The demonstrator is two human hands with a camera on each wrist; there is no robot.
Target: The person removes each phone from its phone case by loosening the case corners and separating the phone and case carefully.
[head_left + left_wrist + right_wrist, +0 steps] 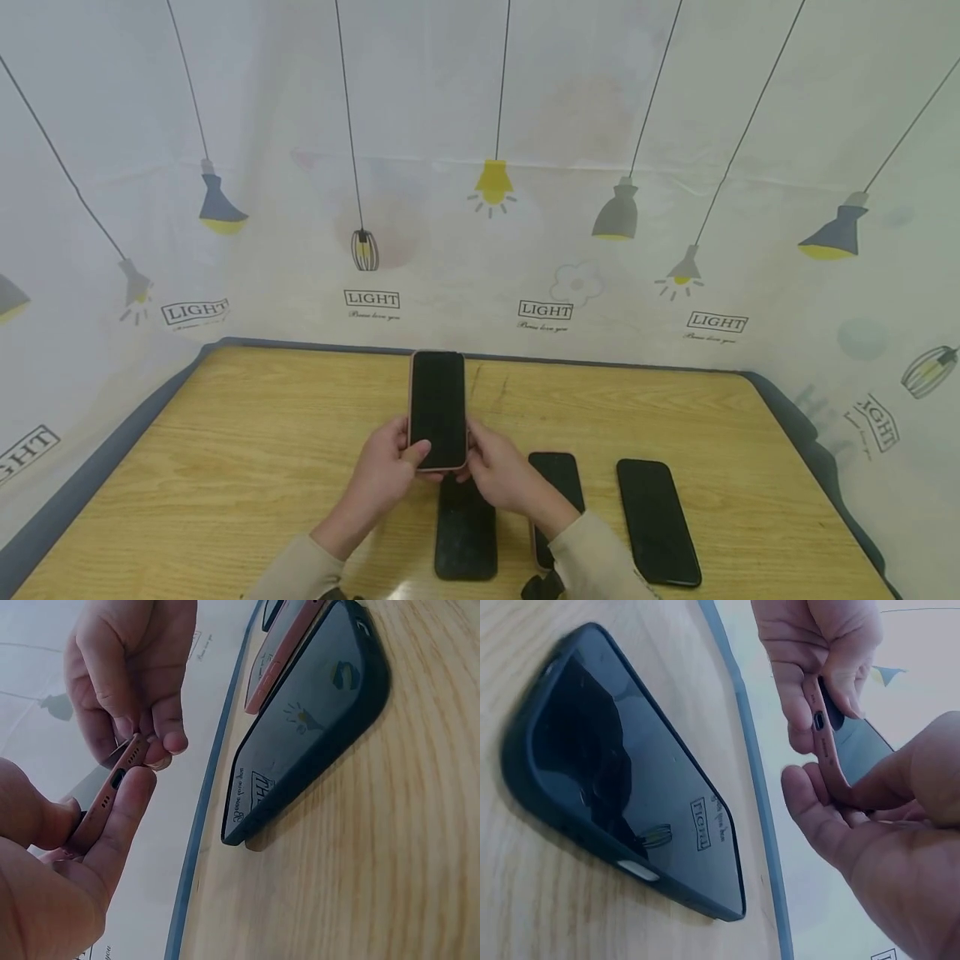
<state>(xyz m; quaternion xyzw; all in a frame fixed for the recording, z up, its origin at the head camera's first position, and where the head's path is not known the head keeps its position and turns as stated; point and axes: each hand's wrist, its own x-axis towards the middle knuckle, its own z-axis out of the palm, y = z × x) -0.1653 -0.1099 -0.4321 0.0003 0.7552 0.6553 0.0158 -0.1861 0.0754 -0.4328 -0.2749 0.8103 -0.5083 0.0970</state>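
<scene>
A smartphone in a pink case point(438, 408) is held up above the table, its dark screen facing me. My left hand point(382, 467) grips its lower left side, with the thumb on the front near the bottom edge. At the lower right side, my right hand point(502, 471) pinches the case's edge. In the right wrist view, the pink case's bottom edge point(821, 742) shows a charging port between both hands. Below the hands, a phone in a dark case point(466, 533) lies face up on the table, its top end partly hidden by them.
Right of the dark phone lies another pink-cased phone point(558, 483), partly covered by my right forearm. A black phone point(658, 521) lies farther right. All rest on a wooden table point(262, 433), with a lamp-printed white curtain point(427, 108) behind and at the sides.
</scene>
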